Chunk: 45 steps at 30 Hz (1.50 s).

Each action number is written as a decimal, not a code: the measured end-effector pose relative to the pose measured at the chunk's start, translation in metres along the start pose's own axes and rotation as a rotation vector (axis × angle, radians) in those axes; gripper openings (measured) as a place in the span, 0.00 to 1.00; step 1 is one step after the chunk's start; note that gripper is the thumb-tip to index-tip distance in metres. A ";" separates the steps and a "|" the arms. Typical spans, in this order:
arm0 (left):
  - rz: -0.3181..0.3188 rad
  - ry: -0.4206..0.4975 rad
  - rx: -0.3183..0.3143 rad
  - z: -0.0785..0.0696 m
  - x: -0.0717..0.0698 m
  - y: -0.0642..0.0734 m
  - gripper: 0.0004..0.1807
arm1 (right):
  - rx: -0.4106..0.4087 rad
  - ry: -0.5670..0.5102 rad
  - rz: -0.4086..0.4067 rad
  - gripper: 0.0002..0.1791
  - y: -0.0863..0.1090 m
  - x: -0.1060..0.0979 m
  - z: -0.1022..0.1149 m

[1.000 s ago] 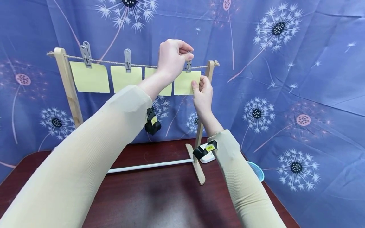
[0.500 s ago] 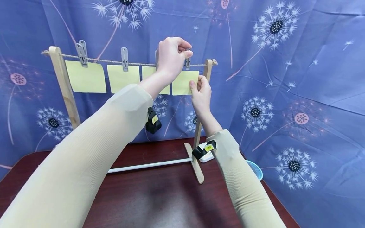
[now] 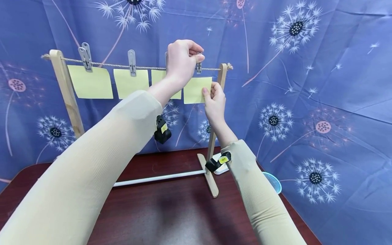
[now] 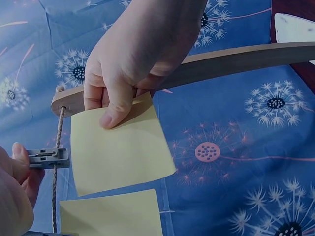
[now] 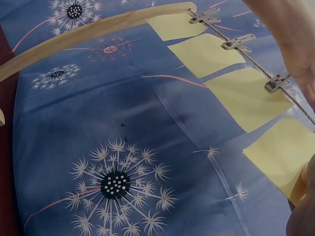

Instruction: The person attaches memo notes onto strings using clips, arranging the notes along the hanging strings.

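My left hand pinches the handles of a grey clothespin at the right end of the rope. In the left wrist view this clothespin lies across the rope, its tip just short of the yellow paper's edge. My right hand holds that square yellow paper at its right side, thumb in front. The paper hangs just below the clothespin, with a small gap between them. Along the rope to the left, several yellow papers hang from grey clothespins; my left hand and arm partly hide one.
A wooden stand carries the rope between two posts and has a white crossbar low down, on a dark red table. A white object sits behind the right foot; a blue basket rim shows at right.
The stand and papers have shifted slightly left in the head view. The right-hand paper now hangs a little lower under the clothespin; both hands keep their hold.
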<state>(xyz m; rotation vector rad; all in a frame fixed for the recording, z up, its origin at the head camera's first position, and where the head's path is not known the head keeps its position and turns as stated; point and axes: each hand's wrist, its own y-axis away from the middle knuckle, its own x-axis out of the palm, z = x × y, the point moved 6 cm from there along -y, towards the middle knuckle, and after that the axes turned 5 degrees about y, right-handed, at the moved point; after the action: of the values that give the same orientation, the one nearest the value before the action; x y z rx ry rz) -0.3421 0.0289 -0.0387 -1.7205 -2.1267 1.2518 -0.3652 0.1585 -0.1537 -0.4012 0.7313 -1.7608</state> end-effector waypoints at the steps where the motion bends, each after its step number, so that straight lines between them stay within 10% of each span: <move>1: -0.001 0.000 0.003 0.000 0.000 0.000 0.10 | -0.002 0.003 0.001 0.12 0.000 0.000 0.000; 45: 0.117 -0.089 -0.037 0.003 0.002 0.003 0.15 | 0.025 -0.014 0.001 0.12 -0.002 0.000 0.005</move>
<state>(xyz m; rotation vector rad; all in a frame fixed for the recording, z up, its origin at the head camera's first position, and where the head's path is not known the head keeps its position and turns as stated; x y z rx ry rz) -0.3429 0.0291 -0.0435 -1.8628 -2.1380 1.3519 -0.3638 0.1576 -0.1483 -0.3965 0.6987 -1.7631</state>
